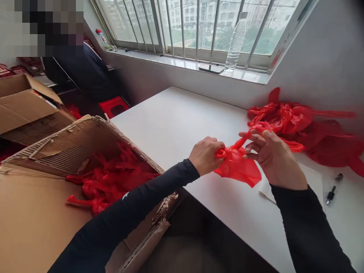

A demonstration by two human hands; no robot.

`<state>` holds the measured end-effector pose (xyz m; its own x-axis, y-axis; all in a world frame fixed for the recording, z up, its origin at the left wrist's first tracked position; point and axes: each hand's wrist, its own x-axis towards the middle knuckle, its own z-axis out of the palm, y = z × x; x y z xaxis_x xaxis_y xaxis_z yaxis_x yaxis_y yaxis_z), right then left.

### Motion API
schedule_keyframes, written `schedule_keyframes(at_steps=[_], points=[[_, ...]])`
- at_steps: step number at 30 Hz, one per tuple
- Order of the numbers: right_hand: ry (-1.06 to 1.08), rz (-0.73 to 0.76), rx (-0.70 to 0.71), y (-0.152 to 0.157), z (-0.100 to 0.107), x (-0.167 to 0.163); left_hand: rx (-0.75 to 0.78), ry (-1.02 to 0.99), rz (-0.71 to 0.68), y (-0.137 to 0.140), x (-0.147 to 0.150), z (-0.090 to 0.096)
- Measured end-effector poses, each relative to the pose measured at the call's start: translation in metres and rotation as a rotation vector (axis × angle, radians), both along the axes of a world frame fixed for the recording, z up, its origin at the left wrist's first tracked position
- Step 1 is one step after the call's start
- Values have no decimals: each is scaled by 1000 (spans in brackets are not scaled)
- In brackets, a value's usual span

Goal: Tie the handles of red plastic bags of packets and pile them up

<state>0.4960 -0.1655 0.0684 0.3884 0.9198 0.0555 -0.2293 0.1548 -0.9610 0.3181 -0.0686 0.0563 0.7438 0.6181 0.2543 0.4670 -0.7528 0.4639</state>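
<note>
Over the white table [176,117] a red plastic bag [239,168] hangs between my two hands. My left hand [207,154] is closed around a bunched part of it. The fingers of my right hand [270,155] are curled on a twisted red strip of the bag, up to the right. Behind my right hand lies a heap of crumpled red plastic bags [295,117] against the wall. To the left, more red bags [113,178] lie in a large cardboard box [36,204] with torn edges, below my left forearm.
A sheet of white paper [313,176] and a black pen [330,195] lie on the table at right. On the windowsill stand a clear bottle [236,45] and a phone [211,68]. A person [85,72] sits at upper left near a red stool [113,105] and another box [25,110].
</note>
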Motion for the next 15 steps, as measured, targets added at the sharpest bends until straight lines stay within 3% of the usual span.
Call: schedule_keyframes(at_steps=[2, 5, 7, 9, 12, 15], points=[[-22, -144, 41, 0, -2, 4, 66, -117, 60, 8, -21, 21], [-3, -332, 27, 4, -11, 12, 112, -361, 161, 20, -76, 63], [24, -382, -36, 7, -18, 14, 37, -379, 299, 25, -123, 83], [37, -374, -92, 10, -23, 12, 67, -304, 518, 29, -172, 89], [26, -343, -126, 14, -29, 7, 96, -125, 714, 28, -246, 67], [14, -327, -147, 17, -34, 6, -125, 276, 739, 17, -309, 14]])
